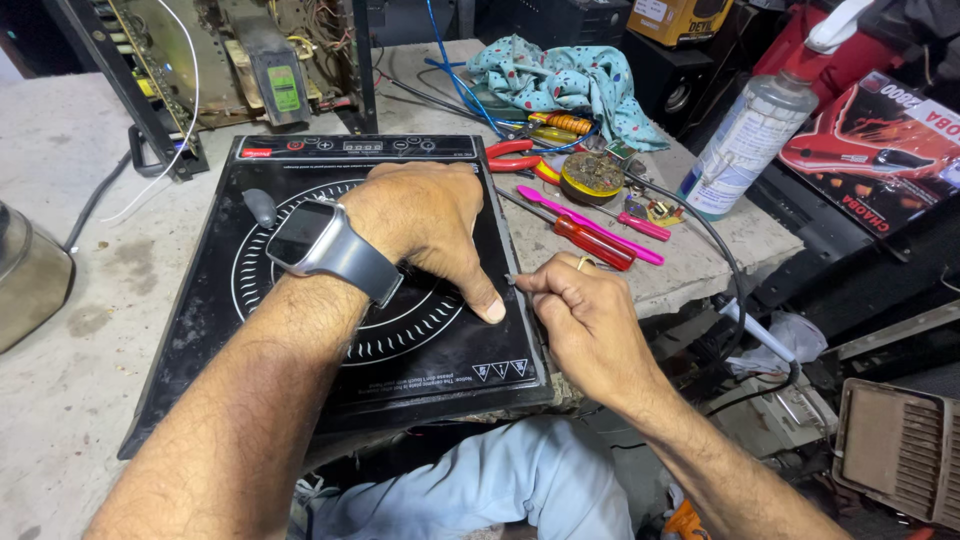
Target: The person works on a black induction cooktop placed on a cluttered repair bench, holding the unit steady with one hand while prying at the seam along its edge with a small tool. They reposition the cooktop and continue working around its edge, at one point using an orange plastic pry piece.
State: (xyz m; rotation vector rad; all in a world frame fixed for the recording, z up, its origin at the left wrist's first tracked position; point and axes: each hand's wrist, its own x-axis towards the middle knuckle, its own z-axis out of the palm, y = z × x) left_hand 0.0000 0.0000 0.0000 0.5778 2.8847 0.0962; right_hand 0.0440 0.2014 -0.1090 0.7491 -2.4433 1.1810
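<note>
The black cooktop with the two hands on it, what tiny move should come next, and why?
Probably press the small tool a little further into the right edge seam of the cooktop. The right hand pinches it right at that edge, and the left hand pushes down on the glass beside it, thumb close to the tip, bracing the cooktop.

Grey stone bench [70,380]: black induction cooktop [260,370], red & pink screwdrivers [595,243], patterned cloth [565,80], spray bottle [745,140].

Black induction cooktop [300,330], flat on concrete bench, glass top dusty
</note>
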